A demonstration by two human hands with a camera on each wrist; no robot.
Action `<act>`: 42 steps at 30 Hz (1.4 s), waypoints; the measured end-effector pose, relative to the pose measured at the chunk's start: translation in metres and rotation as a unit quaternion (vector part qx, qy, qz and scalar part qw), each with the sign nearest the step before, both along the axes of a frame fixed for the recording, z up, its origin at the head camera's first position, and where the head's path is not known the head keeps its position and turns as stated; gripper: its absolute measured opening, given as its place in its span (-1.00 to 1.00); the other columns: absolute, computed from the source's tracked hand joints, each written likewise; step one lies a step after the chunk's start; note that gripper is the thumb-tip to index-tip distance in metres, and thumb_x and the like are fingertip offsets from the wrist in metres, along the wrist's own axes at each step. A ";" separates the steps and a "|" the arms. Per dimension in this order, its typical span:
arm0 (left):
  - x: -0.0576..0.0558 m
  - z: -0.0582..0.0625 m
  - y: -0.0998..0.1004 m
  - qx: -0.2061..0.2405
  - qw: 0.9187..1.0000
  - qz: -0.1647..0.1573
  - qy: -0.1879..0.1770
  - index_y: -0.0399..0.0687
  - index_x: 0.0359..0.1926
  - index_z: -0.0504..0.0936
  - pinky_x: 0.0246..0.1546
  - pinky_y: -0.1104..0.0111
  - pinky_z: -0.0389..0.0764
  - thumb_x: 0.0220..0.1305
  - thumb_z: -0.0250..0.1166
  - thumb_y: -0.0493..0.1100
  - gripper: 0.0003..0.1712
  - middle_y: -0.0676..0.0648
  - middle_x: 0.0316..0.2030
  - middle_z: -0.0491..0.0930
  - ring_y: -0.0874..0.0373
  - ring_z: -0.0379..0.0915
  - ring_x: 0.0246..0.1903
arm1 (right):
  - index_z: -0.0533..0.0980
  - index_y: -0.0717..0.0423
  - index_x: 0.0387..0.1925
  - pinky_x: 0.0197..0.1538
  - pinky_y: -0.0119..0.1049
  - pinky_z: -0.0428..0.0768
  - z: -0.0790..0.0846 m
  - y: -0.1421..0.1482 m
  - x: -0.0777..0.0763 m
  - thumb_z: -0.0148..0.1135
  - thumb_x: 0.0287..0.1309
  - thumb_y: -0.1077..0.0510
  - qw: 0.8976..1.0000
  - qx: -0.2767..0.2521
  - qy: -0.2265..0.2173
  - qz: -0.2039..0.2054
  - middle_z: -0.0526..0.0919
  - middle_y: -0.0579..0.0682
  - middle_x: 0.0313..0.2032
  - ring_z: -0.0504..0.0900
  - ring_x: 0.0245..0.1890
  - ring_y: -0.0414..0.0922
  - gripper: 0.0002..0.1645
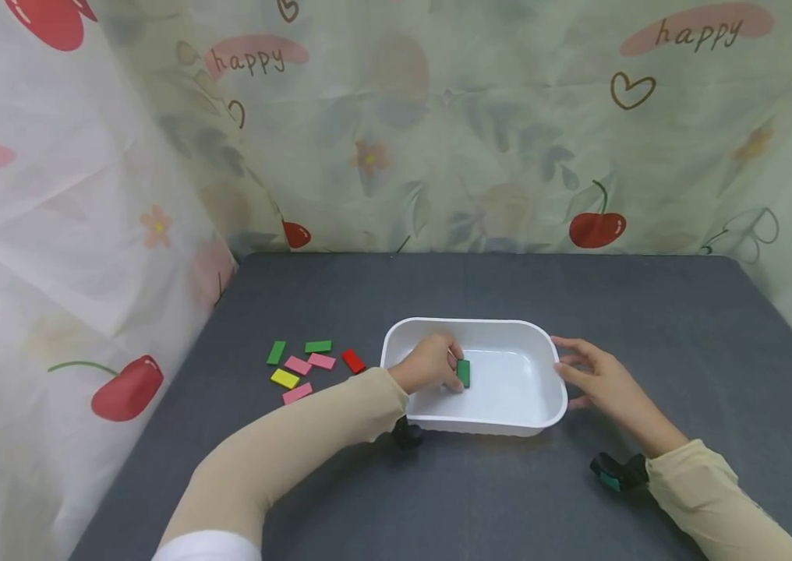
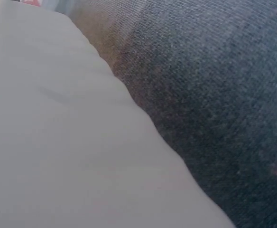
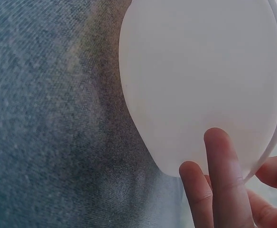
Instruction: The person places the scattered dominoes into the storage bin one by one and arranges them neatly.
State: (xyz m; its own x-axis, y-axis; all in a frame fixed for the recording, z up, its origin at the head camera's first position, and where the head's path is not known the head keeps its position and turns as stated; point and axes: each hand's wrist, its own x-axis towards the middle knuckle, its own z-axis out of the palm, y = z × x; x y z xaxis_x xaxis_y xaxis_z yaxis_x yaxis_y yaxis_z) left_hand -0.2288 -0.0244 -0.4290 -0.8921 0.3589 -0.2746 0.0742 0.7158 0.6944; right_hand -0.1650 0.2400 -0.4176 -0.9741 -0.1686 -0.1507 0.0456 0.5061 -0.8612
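Sleeves [image 1: 298, 432]: beige, lower left and lower right of frame
Right grip [image 1: 595, 375]: fingers apart, touching the right end of the white tray [image 1: 508, 382]
Left grip [image 1: 431, 363]: clamped on the held block [image 1: 464, 374] – green, inside the tray, near frame centre
Loose blocks [image 1: 285, 379]: three pink, two green, one yellow, one red – on the desk [image 1: 494, 499], left of the tray
Cloth [image 1: 466, 156]: cherry and "happy" prints, top of frame

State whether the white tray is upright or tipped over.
Upright. In the head view, the white tray sits on the dark table open side up, its inner floor showing, with the left hand inside.
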 end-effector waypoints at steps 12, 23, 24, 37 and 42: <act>0.004 0.003 0.002 -0.013 1.000 0.000 0.005 -0.21 -0.19 0.57 -0.40 0.49 0.43 -0.18 0.55 -0.40 -0.53 -0.02 -0.40 0.52 0.20 0.41 -0.42 | 0.16 0.19 0.42 -0.33 -0.17 0.69 0.002 -0.001 0.001 0.14 0.34 0.09 1.000 0.007 -0.003 0.002 0.46 0.42 0.11 0.62 -0.04 0.12 -0.29; 0.008 0.010 -0.006 -0.036 0.998 0.034 -0.038 -0.19 -0.01 0.54 -0.31 0.41 0.46 -0.09 0.54 -0.27 -0.44 -0.03 -0.34 0.56 0.15 0.45 -0.36 | 0.15 0.20 0.42 -0.32 -0.16 0.69 0.003 -0.002 0.000 0.14 0.34 0.08 1.000 0.010 -0.010 0.007 0.47 0.40 0.10 0.63 -0.06 0.07 -0.28; 0.008 0.011 -0.007 -0.030 0.998 0.039 -0.050 -0.20 -0.01 0.55 -0.29 0.39 0.48 -0.09 0.53 -0.28 -0.44 -0.04 -0.32 0.57 0.14 0.47 -0.35 | 0.15 0.19 0.42 -0.32 -0.16 0.69 0.003 -0.002 0.000 0.14 0.34 0.08 1.000 0.010 -0.012 0.007 0.46 0.40 0.10 0.62 -0.05 0.08 -0.28; 0.016 0.014 0.004 0.015 0.991 0.026 -0.128 -0.24 0.10 0.54 -0.21 0.41 0.48 -0.05 0.44 -0.36 -0.40 -0.07 -0.19 0.55 0.15 0.45 -0.32 | 0.14 0.18 0.43 -0.28 -0.14 0.69 0.003 -0.001 0.000 0.12 0.35 0.06 1.000 0.005 -0.019 0.008 0.42 0.41 0.15 0.58 0.03 0.14 -0.28; 0.017 0.014 0.015 0.031 0.991 0.002 -0.133 -0.28 0.12 0.54 -0.21 0.43 0.47 -0.07 0.45 -0.36 -0.37 -0.07 -0.16 0.56 0.17 0.44 -0.30 | 0.14 0.19 0.43 -0.29 -0.15 0.69 0.004 -0.001 0.000 0.13 0.35 0.06 1.000 0.002 -0.013 0.010 0.43 0.42 0.15 0.59 0.01 0.12 -0.28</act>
State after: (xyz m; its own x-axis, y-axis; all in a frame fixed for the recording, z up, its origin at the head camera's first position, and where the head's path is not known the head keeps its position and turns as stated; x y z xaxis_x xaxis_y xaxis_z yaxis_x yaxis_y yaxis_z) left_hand -0.2114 -0.0091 -0.4145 -0.7927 0.3779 -0.4784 -0.1208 0.6717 0.7309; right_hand -0.1653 0.2391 -0.4137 -0.9663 -0.1871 -0.1771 0.0585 0.5100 -0.8582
